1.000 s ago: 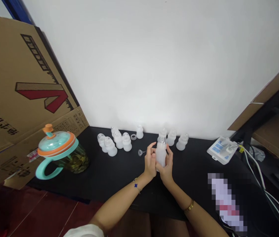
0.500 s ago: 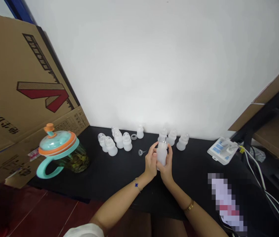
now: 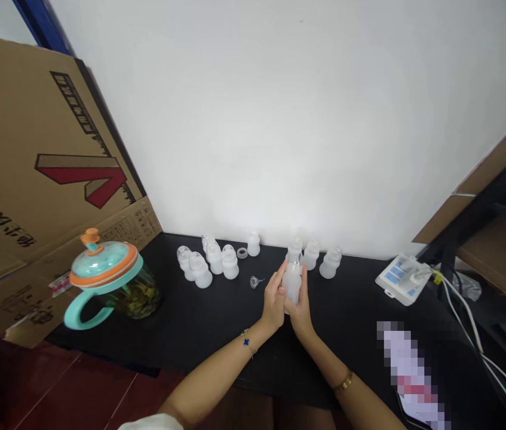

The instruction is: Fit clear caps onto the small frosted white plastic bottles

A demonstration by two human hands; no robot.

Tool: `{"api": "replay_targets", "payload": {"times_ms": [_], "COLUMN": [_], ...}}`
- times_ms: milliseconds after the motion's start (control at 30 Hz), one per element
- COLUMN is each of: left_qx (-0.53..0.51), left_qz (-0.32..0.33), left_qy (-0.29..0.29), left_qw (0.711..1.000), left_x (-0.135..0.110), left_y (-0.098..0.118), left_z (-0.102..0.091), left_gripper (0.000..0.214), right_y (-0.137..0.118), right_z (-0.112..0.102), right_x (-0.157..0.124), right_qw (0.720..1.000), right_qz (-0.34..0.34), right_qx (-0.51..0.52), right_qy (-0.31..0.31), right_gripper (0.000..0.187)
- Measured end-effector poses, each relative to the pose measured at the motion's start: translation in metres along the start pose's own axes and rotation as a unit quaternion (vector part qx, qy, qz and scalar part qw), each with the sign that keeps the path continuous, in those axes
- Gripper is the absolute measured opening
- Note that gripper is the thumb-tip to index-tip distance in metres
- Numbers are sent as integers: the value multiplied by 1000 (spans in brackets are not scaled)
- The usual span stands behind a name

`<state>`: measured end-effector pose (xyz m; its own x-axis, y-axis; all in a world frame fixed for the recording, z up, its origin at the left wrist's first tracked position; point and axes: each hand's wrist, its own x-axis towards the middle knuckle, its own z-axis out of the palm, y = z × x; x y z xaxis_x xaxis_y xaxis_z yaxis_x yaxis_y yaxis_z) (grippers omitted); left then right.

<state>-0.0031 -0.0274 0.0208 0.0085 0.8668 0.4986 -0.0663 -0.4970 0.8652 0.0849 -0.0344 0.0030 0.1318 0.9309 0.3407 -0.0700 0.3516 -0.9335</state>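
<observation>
Left hand (image 3: 273,301) and right hand (image 3: 300,309) curled around one white bottle (image 3: 293,283); small clear piece (image 3: 254,282) lies nearby on table (image 3: 208,325).

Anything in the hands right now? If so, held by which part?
Yes: a white bottle, clasped by its body between both hands, the left hand on its left side and the right hand on its right.

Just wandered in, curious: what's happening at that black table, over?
Left hand and right hand around one baby bottle. Clear nipple lying loose to their left. Another bottle behind, partly hidden.
</observation>
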Motion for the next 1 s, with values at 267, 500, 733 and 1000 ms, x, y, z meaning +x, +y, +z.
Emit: {"api": "replay_targets", "payload": {"times_ms": [267, 500, 733, 1000], "left_qx": [-44, -59, -32, -24], "left_qz": [-9, -9, 1, -7], "left_qy": [45, 64, 78, 91], "left_qw": [998, 996, 996, 996], "left_x": [-6, -9, -10, -12], "left_y": [-7, -15, -17, -15], "left_z": [4, 5, 5, 5], "left_gripper": [73, 69, 68, 65], "right_y": [10, 4, 1, 3], "right_z": [-3, -3, -2, -3], "right_x": [2, 3, 2, 0], "right_qw": [999, 995, 994, 996], "right_qz": [8, 25, 29, 22], "right_qx": [5, 46, 55, 40], "right_qy": [-48, -84, -90, -74], "right_gripper": [99, 108, 110, 108]}}
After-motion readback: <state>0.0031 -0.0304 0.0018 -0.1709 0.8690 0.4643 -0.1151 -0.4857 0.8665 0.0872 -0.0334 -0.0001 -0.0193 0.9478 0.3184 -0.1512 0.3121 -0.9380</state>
